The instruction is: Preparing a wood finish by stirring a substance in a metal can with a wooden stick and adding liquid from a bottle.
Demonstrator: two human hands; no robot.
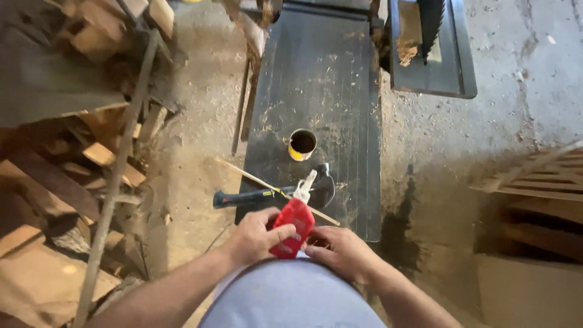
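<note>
So the red squeeze bottle [293, 227] is a soft, flattish plastic one with a long white nozzle tip on top. It's held upright, leaning a bit right, nozzle pointing away toward the hammer. It sits just off the near end of the dark surface [322, 79], close to the body.

Left hand [255, 235] fingers curled, right hand [340, 248] close beside, forearms converging

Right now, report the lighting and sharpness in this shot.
Head view: warm, uneven light, bright on the concrete floor, deep shadow beside the dark bench; the red glue bottle and both hands, left and right, look slightly soft; edges bend like a wide lens.
</note>
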